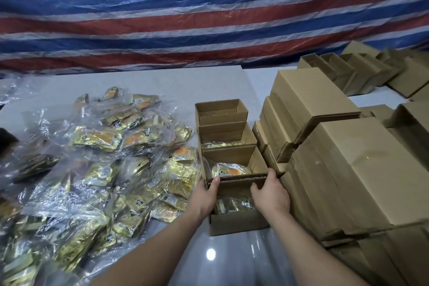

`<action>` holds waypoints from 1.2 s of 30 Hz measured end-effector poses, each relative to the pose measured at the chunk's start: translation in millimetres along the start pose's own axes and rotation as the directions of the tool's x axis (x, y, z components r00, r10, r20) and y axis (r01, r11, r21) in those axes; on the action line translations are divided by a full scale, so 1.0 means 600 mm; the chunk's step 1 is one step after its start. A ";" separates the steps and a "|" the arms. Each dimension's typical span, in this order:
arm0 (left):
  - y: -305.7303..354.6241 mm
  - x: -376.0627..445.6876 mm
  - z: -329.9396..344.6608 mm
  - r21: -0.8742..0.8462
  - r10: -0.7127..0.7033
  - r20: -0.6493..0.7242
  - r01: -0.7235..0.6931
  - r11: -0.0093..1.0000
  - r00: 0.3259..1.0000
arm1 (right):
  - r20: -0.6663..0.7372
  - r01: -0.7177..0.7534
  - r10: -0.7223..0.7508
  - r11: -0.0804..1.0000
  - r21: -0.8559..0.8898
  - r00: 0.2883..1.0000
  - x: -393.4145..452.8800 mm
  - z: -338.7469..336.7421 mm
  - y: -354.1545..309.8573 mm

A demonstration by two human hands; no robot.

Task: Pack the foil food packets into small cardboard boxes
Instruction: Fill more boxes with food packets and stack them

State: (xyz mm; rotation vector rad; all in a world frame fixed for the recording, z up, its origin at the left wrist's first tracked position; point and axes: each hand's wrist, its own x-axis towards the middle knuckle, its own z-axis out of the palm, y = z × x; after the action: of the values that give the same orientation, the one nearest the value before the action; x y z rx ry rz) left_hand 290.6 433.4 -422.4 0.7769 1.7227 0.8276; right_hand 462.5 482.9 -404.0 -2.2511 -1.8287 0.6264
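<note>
A row of small open cardboard boxes runs away from me in the middle of the table. The nearest box [236, 222] holds gold foil packets [234, 205]. My left hand [205, 195] grips its far left corner, thumb on the raised flap [234, 183]. My right hand [270, 195] grips the flap's right end. The box behind [257, 162] holds a packet [228, 169], the one after [249, 137] shows foil at its bottom, and the farthest box [220, 109] looks empty. A big heap of foil packets in clear plastic [97, 169] lies to the left.
Stacks of closed cardboard boxes [352, 169] crowd the right side, close against the open row. More open boxes [343, 69] stand at the back right. A striped red, white and blue tarpaulin [185, 14] hangs behind. Bare grey tabletop [220, 260] shows between my forearms.
</note>
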 end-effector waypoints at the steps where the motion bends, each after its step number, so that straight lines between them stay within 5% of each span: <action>1: 0.000 0.002 0.000 0.011 0.002 -0.002 -0.002 1.000 1.000 | -0.002 -0.002 0.002 1.000 -0.003 1.000 0.002 0.001 0.000; 11: -0.005 0.004 0.000 -0.115 0.000 0.025 0.003 0.993 1.000 | -0.050 0.008 -0.009 1.000 -0.030 0.999 -0.002 0.004 0.007; 36: 0.015 0.041 -0.005 0.059 0.007 -0.019 -0.005 0.998 1.000 | -0.003 0.016 -0.016 1.000 -0.016 1.000 0.019 0.007 -0.019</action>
State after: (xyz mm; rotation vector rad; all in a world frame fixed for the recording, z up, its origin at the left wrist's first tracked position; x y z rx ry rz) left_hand 282.1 457.6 -427.0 0.8166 1.7690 0.7933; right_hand 452.2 496.1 -405.8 -2.2437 -1.8555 0.6075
